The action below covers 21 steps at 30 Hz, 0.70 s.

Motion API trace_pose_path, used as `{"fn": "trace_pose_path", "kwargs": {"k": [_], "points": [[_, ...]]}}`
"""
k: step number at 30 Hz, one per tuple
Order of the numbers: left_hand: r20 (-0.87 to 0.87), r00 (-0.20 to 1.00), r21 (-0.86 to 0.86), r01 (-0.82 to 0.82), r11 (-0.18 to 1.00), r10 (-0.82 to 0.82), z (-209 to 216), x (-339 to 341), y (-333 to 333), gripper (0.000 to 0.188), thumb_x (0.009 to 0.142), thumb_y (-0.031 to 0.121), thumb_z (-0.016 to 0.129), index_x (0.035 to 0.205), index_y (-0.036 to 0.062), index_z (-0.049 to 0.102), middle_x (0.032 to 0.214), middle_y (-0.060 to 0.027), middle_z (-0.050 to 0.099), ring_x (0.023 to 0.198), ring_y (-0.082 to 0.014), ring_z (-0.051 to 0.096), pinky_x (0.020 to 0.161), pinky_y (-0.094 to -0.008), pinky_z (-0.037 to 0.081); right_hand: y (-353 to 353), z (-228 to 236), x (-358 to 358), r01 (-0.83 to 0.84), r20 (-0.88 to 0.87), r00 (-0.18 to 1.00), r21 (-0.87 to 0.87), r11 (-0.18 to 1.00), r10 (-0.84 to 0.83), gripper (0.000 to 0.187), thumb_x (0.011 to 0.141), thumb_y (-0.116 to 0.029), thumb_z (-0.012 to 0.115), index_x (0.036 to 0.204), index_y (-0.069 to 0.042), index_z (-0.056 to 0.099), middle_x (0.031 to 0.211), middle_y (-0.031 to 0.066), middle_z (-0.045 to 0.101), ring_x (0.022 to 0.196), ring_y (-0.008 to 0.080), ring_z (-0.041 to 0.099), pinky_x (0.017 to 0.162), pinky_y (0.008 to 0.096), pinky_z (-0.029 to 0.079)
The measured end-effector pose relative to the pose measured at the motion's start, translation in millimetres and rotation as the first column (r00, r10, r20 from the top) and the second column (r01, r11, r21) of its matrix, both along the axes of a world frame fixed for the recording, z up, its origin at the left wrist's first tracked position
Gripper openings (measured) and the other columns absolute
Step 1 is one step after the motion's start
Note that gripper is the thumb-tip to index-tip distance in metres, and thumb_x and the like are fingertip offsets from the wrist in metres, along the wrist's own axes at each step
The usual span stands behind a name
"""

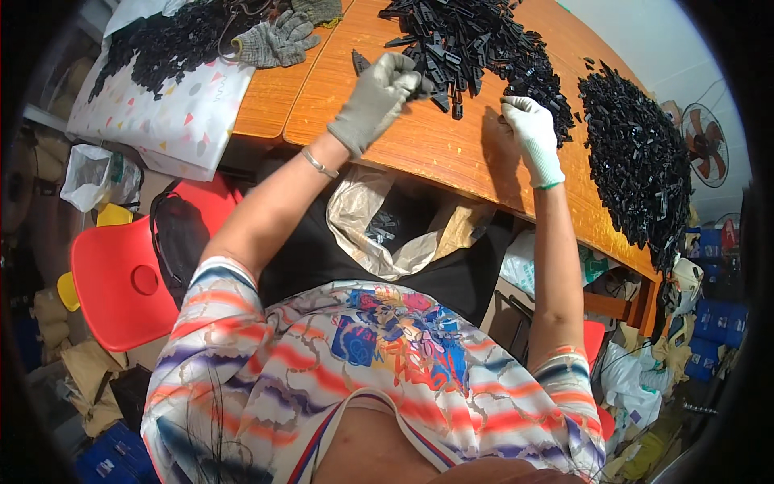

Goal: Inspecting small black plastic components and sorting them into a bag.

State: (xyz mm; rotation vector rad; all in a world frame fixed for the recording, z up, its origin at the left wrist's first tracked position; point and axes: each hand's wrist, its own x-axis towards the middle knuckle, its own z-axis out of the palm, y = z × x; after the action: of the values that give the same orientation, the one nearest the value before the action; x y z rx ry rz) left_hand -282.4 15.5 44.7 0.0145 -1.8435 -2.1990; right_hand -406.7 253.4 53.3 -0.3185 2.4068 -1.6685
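Note:
My left hand [377, 101], in a grey-coated work glove, is curled closed at the near edge of a pile of black plastic parts [455, 56]. Dark shapes show at its fingertips, and one pointed black part [360, 61] sticks out beside the knuckles; whether the fingers grip it is unclear. My right hand [530, 133], in a white knit glove, hovers over the table near the front edge. Its fingertips are pressed together, and anything between them is too small to make out. On my lap, an open paper-lined bag [355, 211] contains several black parts [384, 228].
The orange wooden table [322, 105] also bears a long pile of small black pieces [637, 153] at the right. Grey knit gloves [278, 40] and more black pieces [165, 48] lie at the left. A red chair [121, 282] and a fan [704, 143] stand at the sides.

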Motion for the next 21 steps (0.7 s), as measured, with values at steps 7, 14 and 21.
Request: {"fn": "trace_pose_path", "kwargs": {"k": [7,14,21], "points": [[0.057,0.99,0.456,0.088,0.886,-0.128,-6,29,34,0.021,0.1,0.02,0.046,0.113,0.0041,0.045,0.093,-0.0044,0.052,0.08,-0.0155,0.057,0.066,-0.0248,0.049,-41,39,76,-0.193,-0.052,0.981,-0.253,0.948,0.186,0.023,0.088,-0.011,0.061,0.107,0.002,0.065,0.083,0.0003,0.063,0.071,0.0054,0.053,0.064,0.0199,0.043],[0.068,0.985,0.523,0.101,0.847,-0.16,-2,36,42,0.017,0.1,0.019,0.045,0.112,0.0071,0.047,0.085,-0.0003,0.052,0.067,-0.0068,0.049,0.056,-0.0176,0.041,-72,35,102,-0.088,-0.17,0.984,-0.242,0.966,0.047,0.018,0.086,-0.01,0.064,0.099,0.001,0.068,0.089,0.0048,0.07,0.08,0.0078,0.061,0.073,0.0227,0.048],[0.093,0.991,0.366,0.054,0.929,-0.095,10,45,43,0.023,0.1,0.02,0.045,0.118,0.0052,0.046,0.076,0.002,0.051,0.055,-0.0023,0.041,0.048,-0.015,0.033,-81,33,107,-0.055,-0.199,0.98,-0.264,0.963,0.001,0.02,0.087,-0.01,0.066,0.103,0.001,0.067,0.088,0.0052,0.07,0.075,0.0078,0.06,0.069,0.0218,0.049]]}}
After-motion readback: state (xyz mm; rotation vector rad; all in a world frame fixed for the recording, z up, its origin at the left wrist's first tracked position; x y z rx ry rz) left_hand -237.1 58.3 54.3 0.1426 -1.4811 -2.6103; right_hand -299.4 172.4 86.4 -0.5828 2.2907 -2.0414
